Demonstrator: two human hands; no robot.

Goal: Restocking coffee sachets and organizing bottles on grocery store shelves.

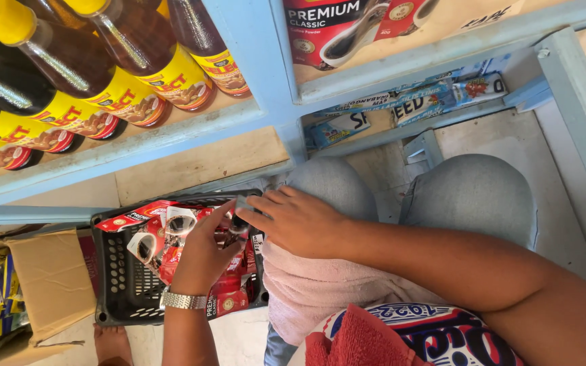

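Both hands meet over the dark plastic basket, which sits on the floor just left of the person's knees; the left hand, a metal watch at its wrist, curls its fingers around red sachets lying in the basket's upper half; the right hand reaches in from the basket's right rim and pinches a small dark-and-grey packet end between thumb and fingers — exactly what that piece is, I cannot tell.

The sachets look like thin foil packs joined in a strip — light, limp and glossy, so probably slippery; they would likely fold or slide if lifted by one end, and a pinch on the flat sealed edge, or a gathering of several at once, seems the surer hold; they do not look fragile, though a sharp crease could split a seal.

The strip's long axis runs roughly from the basket's upper left corner toward its lower right, printed faces upward; single packs lie at mixed angles.

Beyond the basket's far rim rise pale blue shelves with yellow-capped brown bottles.
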